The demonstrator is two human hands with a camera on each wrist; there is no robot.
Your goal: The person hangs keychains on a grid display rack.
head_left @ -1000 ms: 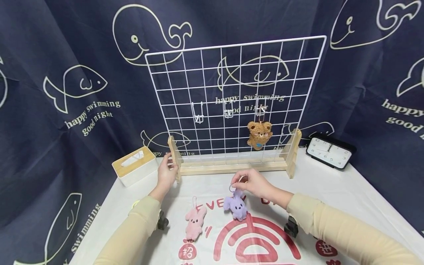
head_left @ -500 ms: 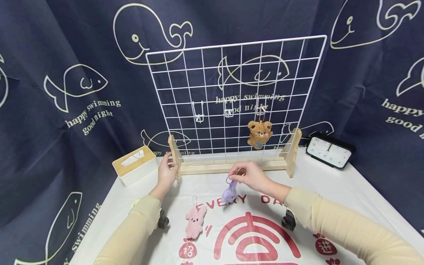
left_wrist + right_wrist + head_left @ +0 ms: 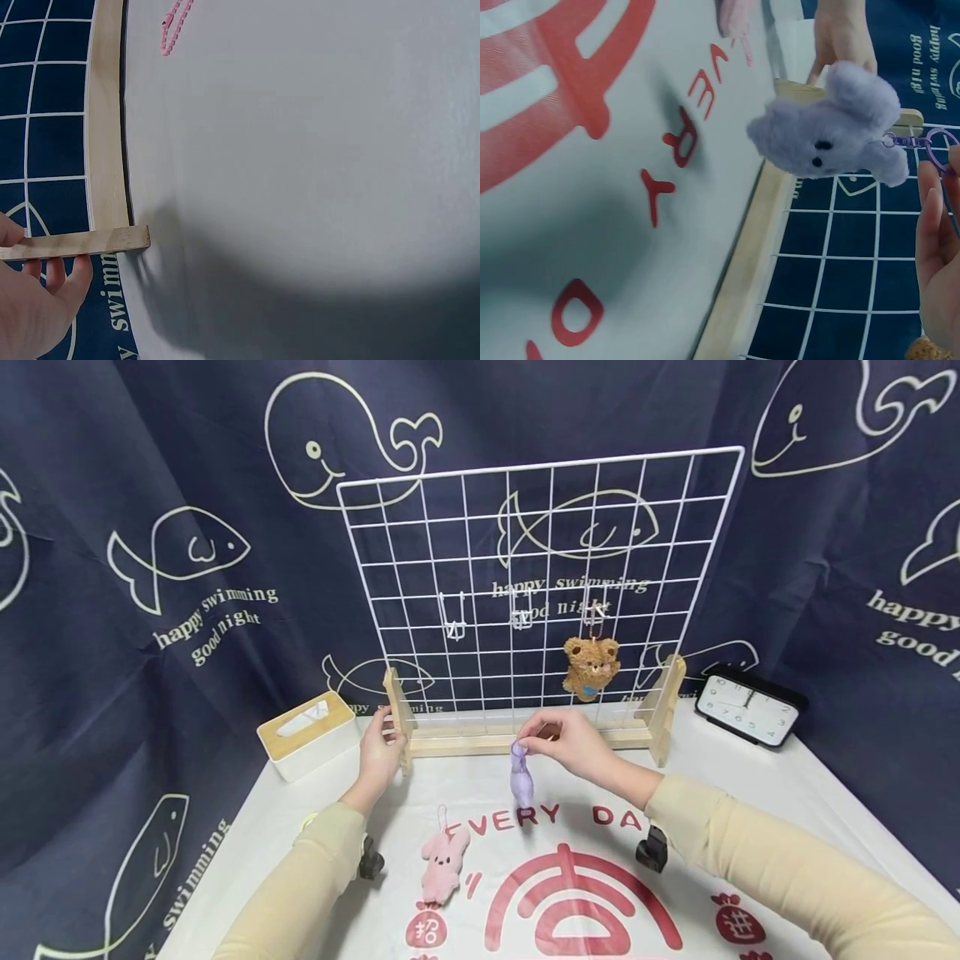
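Observation:
My right hand (image 3: 573,747) pinches the ring of a purple plush bunny keychain (image 3: 522,781), which dangles over the table in front of the rack's base. In the right wrist view the purple ring (image 3: 939,150) is between finger and thumb, with the plush bunny's face showing. My left hand (image 3: 381,752) grips the left wooden foot (image 3: 90,241) of the white wire grid rack (image 3: 551,464), thumb on one side and fingers on the other. A pink plush bunny keychain (image 3: 442,864) lies on the table, left of the purple one. A brown bear keychain (image 3: 591,668) hangs from the rack's right hook.
Two more white hooks, a left one (image 3: 454,628) and a middle one (image 3: 521,618), are on the grid. A tissue box (image 3: 311,735) with a wooden lid stands left of the rack, and a black-framed clock (image 3: 750,706) stands to its right. A dark printed curtain hangs behind.
My right hand has lifted the purple bunny and carried it towards the rack; the plush has swung and turned side-on. My left hand stays on the rack's foot.

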